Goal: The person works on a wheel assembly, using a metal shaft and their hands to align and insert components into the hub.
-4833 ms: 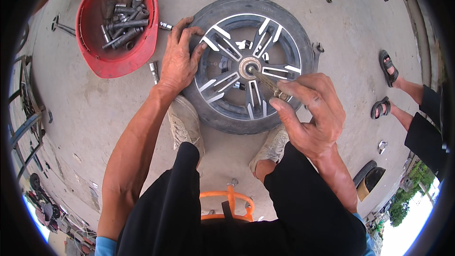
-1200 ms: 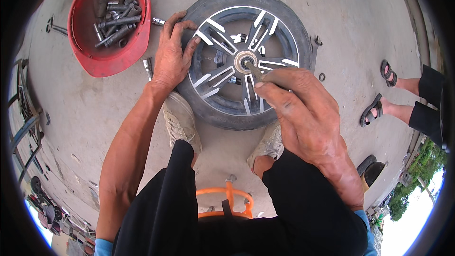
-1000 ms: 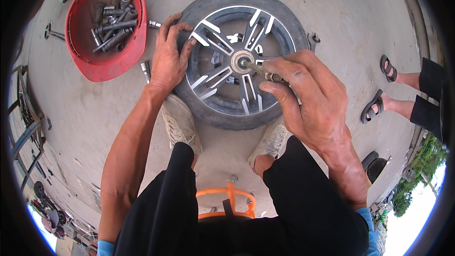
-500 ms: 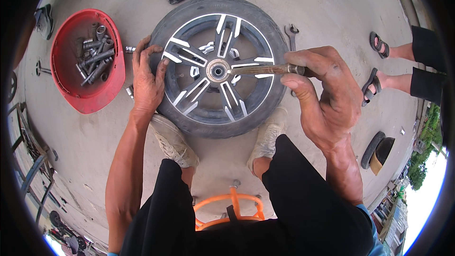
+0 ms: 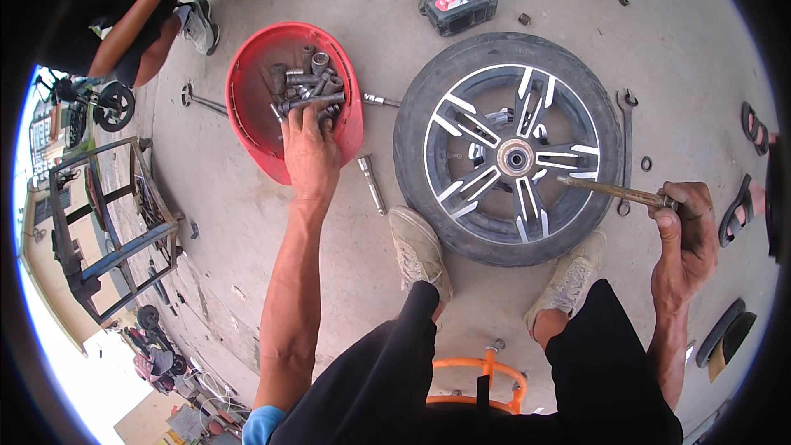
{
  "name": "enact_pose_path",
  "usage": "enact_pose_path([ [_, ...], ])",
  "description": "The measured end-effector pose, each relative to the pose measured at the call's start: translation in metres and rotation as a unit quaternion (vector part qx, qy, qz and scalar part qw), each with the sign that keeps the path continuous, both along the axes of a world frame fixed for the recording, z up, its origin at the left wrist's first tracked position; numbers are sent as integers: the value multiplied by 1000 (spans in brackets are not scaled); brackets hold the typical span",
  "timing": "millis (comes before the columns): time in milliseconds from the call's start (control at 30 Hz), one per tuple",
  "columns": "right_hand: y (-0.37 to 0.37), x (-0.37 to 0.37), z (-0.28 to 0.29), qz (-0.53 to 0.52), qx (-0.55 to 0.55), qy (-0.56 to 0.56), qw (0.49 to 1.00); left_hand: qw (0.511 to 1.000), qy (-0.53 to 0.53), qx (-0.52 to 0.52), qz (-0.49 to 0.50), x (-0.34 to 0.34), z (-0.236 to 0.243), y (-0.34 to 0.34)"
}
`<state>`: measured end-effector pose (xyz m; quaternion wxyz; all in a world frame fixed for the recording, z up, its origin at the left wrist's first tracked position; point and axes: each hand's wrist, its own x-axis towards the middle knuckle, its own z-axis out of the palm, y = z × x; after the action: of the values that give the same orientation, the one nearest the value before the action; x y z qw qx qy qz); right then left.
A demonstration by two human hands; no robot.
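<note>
My right hand (image 5: 690, 235) pinches the head end of a long, worn axle bolt (image 5: 614, 189) between thumb and fingers. The bolt's thin tip points left over the spokes, below and right of the hub. The motorcycle wheel (image 5: 507, 252), with black and silver spokes, lies flat on the ground before my feet. At its centre sits a round hub with a bearing (image 5: 517, 158). My left hand (image 5: 311, 156) reaches into a red hard hat (image 5: 241, 115), fingers parted and touching the metal sockets (image 5: 306, 82) heaped inside. Its fingertips are partly hidden; no grip on a socket shows.
A cordless impact wrench (image 5: 457, 2) lies beyond the wheel. Spanners (image 5: 626, 128) lie right of it, and a socket bar (image 5: 372, 185) lies left. Another person's arm (image 5: 136, 21) is at upper left; sandalled feet (image 5: 737, 210) stand at right. A metal frame (image 5: 115, 222) stands at left.
My left hand has left the tyre's edge and reached into the red hard hat. My right hand has drawn the bolt's tip away from the hub. The view has swung left.
</note>
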<state>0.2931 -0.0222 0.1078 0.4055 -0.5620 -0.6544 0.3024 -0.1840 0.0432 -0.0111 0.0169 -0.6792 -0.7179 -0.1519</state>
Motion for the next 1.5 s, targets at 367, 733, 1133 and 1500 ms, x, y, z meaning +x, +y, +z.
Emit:
enact_pose_path([
  [367,-13,16,-9,-38,-67,7,997,935,213,-280,42,-52,17,27],
  [733,-17,16,-17,-44,-66,24,997,962,188,-153,-124,-2,44,33],
  [1133,-9,2,-7,-46,-15,13,999,933,247,-120,-231,12,-27,89],
  [1500,-9,3,-11,-59,-3,31,998,922,-193,-142,-305,137,81,-6],
])
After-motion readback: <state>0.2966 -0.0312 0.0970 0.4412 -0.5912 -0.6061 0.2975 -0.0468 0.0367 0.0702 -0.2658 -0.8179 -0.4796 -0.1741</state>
